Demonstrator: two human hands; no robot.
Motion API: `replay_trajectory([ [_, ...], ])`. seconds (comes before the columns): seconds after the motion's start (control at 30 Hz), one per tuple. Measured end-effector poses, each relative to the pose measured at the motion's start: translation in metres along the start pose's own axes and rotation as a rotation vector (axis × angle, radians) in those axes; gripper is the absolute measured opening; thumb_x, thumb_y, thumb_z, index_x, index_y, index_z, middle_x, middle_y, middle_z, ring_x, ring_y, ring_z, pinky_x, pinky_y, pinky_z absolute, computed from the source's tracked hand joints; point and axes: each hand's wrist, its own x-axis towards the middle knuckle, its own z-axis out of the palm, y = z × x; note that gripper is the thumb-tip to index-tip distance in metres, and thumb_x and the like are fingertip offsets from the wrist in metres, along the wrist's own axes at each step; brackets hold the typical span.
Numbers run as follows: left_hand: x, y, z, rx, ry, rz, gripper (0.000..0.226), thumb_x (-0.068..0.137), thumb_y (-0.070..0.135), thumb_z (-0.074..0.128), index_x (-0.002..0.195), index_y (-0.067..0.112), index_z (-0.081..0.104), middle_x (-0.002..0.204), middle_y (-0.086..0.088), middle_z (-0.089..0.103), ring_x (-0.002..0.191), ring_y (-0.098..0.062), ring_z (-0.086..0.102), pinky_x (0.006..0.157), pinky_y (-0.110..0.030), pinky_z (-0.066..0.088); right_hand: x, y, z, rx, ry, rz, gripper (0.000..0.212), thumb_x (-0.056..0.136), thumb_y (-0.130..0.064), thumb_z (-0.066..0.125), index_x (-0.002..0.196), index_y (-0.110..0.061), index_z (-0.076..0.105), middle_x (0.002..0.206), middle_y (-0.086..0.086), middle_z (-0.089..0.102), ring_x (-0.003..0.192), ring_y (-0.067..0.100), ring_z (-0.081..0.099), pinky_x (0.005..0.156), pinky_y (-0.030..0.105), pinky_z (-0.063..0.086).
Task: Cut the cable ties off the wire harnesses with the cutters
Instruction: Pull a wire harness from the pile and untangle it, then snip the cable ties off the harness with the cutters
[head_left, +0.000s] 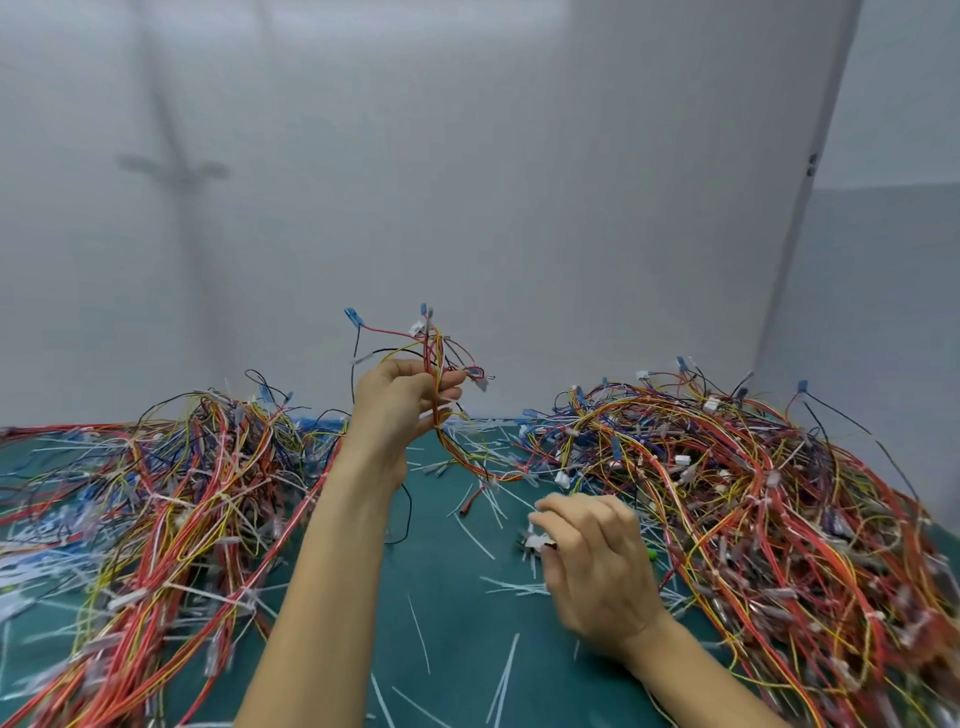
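My left hand (402, 400) is raised above the table and grips a wire harness (435, 353) of red, yellow and black wires with blue and white connectors. The harness's tail curves down onto the green mat (452, 613). My right hand (592, 561) hovers low over the mat, fingers curled round what looks like the cutters (541, 544). A dark tip shows at the fingertips beside small white pieces, and a green handle end (652, 555) pokes out behind the hand. The rest of the tool is hidden.
Big tangled heaps of harnesses lie at the left (182, 493) and at the right (753, 493). Several cut white cable ties (506, 670) are strewn over the mat between them. A white wall (467, 182) stands close behind the table.
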Motion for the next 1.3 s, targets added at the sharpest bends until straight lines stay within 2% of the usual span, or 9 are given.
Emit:
replay_trajectory([
  [0.2, -0.001, -0.005, 0.010, 0.022, 0.023, -0.021, 0.026, 0.085, -0.012, 0.039, 0.085, 0.006, 0.058, 0.075, -0.001, 0.075, 0.072, -0.012, 0.070, 0.070, -0.028, 0.057, 0.022, 0.002, 0.002, -0.030, -0.305, 0.451, 0.029, 0.095, -0.030, 0.043, 0.115, -0.014, 0.057, 0.106, -0.002, 0.061, 0.095, 0.018, 0.057, 0.086, 0.033, 0.041],
  [0.33, -0.002, -0.003, 0.010, -0.129, 0.033, -0.122, 0.026, 0.084, -0.011, 0.035, 0.078, 0.004, 0.055, 0.076, -0.007, 0.065, 0.074, -0.017, 0.067, 0.066, -0.029, 0.054, 0.056, 0.004, 0.009, 0.240, -0.566, 0.904, 0.033, 0.102, -0.046, 0.034, 0.096, -0.024, 0.058, 0.092, -0.009, 0.061, 0.083, 0.014, 0.058, 0.078, 0.036, 0.047],
  [0.4, -0.003, -0.002, 0.007, -0.249, -0.013, -0.193, 0.024, 0.081, -0.011, 0.030, 0.076, 0.004, 0.047, 0.073, -0.007, 0.056, 0.063, -0.016, 0.062, 0.061, -0.029, 0.051, 0.066, 0.011, 0.012, 0.337, -0.652, 1.067, 0.033, 0.103, -0.042, 0.036, 0.090, -0.022, 0.059, 0.083, -0.002, 0.064, 0.078, 0.018, 0.064, 0.074, 0.038, 0.050],
  [0.57, 0.000, 0.000, -0.008, -0.541, -0.095, -0.240, 0.028, 0.069, -0.014, 0.023, 0.077, 0.008, 0.037, 0.051, -0.005, 0.042, 0.043, -0.015, 0.044, 0.069, -0.028, 0.041, 0.062, 0.025, 0.011, 0.148, -0.809, 1.249, 0.022, 0.096, -0.013, 0.046, 0.111, -0.023, 0.060, 0.109, 0.002, 0.064, 0.091, 0.023, 0.060, 0.075, 0.033, 0.048],
  [0.67, 0.002, -0.001, -0.014, -0.392, -0.104, -0.159, 0.048, 0.073, -0.016, 0.023, 0.100, 0.013, 0.050, 0.051, -0.004, 0.046, 0.045, -0.015, 0.046, 0.066, -0.031, 0.046, 0.048, 0.030, 0.006, 0.097, -0.766, 1.215, 0.026, 0.096, -0.011, 0.049, 0.109, -0.029, 0.062, 0.111, -0.003, 0.068, 0.091, 0.020, 0.062, 0.071, 0.030, 0.050],
  [0.77, 0.002, 0.001, -0.011, -0.167, -0.127, -0.081, 0.049, 0.073, -0.015, 0.027, 0.100, 0.015, 0.056, 0.053, -0.002, 0.054, 0.048, -0.012, 0.053, 0.061, -0.030, 0.050, 0.034, 0.030, 0.000, 0.078, -0.885, 1.016, 0.020, 0.095, -0.038, 0.055, 0.112, -0.031, 0.063, 0.116, -0.009, 0.067, 0.099, 0.016, 0.063, 0.088, 0.036, 0.052],
  [0.9, 0.001, 0.002, -0.003, -0.015, -0.085, -0.056, 0.022, 0.086, 0.000, 0.043, 0.092, 0.015, 0.059, 0.067, -0.005, 0.056, 0.055, -0.014, 0.053, 0.055, -0.023, 0.049, 0.023, 0.027, -0.004, 0.112, -1.043, 0.893, 0.067, 0.076, -0.083, 0.047, 0.125, -0.038, 0.051, 0.127, -0.010, 0.046, 0.122, 0.015, 0.048, 0.109, 0.047, 0.037],
  [1.13, 0.009, -0.011, -0.001, 0.273, 0.034, 0.192, 0.034, 0.096, 0.032, 0.057, 0.067, 0.015, 0.062, 0.048, 0.010, 0.053, 0.048, -0.007, 0.049, 0.061, -0.031, 0.045, 0.017, 0.029, -0.005, 0.065, -1.142, 0.799, 0.086, 0.063, -0.086, 0.057, 0.130, -0.034, 0.043, 0.135, -0.004, 0.040, 0.131, 0.020, 0.036, 0.112, 0.051, 0.029],
  [1.3, 0.007, -0.007, -0.008, 0.464, 0.063, 0.249, 0.020, 0.078, 0.033, 0.055, 0.065, 0.019, 0.063, 0.068, -0.003, 0.072, 0.077, -0.030, 0.069, 0.085, -0.053, 0.054, 0.017, 0.029, -0.010, -0.038, -1.131, 0.781, 0.090, 0.065, -0.088, 0.052, 0.132, -0.028, 0.040, 0.137, -0.004, 0.044, 0.129, 0.020, 0.038, 0.107, 0.047, 0.031],
])
